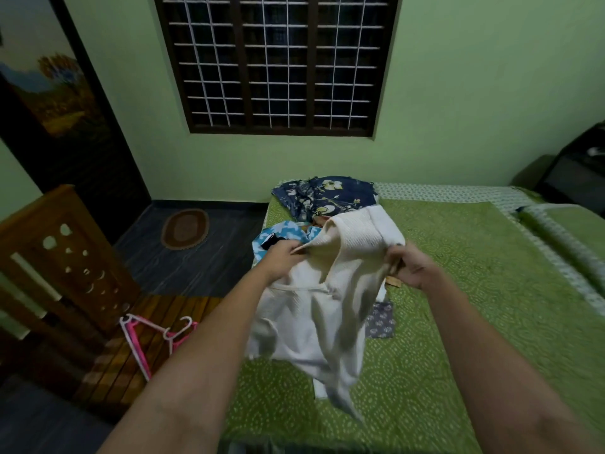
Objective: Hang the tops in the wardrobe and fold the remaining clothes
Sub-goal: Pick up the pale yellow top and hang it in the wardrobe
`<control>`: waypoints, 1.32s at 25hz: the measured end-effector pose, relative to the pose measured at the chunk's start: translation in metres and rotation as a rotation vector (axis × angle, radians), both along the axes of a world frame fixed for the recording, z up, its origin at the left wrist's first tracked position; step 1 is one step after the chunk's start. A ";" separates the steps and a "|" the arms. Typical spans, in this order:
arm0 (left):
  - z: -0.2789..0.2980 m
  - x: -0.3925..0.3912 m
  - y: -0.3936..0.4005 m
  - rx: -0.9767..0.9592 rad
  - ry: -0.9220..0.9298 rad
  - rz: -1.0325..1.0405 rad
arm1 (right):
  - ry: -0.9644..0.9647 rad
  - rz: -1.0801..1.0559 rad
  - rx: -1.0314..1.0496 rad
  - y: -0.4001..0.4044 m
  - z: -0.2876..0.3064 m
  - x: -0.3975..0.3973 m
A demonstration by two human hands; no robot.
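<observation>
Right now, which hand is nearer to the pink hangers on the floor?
Left. The left hand grips the white top on the side toward the pink hangers; the right hand grips its far side, over the bed.

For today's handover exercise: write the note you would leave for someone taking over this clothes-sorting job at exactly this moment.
Left hand and right hand each grip the top edge of the white top, held up over the green bed.
Navy floral garment and blue-and-white garment lie unfolded at the bed's far corner; a small grey printed piece lies beside the white top.
Pink hangers lie on the wooden floor panel to the left.
Done: nothing visibly hung or folded.
Left: hanger the white top, hang it, sort and fold the rest.
</observation>
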State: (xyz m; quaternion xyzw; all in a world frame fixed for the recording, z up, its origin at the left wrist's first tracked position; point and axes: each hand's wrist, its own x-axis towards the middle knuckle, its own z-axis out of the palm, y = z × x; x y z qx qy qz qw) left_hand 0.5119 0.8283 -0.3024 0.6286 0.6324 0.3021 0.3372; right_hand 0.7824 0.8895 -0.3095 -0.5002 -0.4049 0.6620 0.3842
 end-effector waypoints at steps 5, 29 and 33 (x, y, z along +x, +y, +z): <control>0.021 0.038 -0.010 0.039 0.346 -0.339 | -0.706 0.595 0.590 -0.024 0.002 -0.042; 0.075 -0.045 -0.016 -0.201 0.422 0.212 | -1.402 0.353 0.064 -0.016 0.090 -0.023; 0.093 -0.028 0.065 -0.174 -0.174 0.447 | -1.075 0.232 0.018 0.051 0.120 -0.034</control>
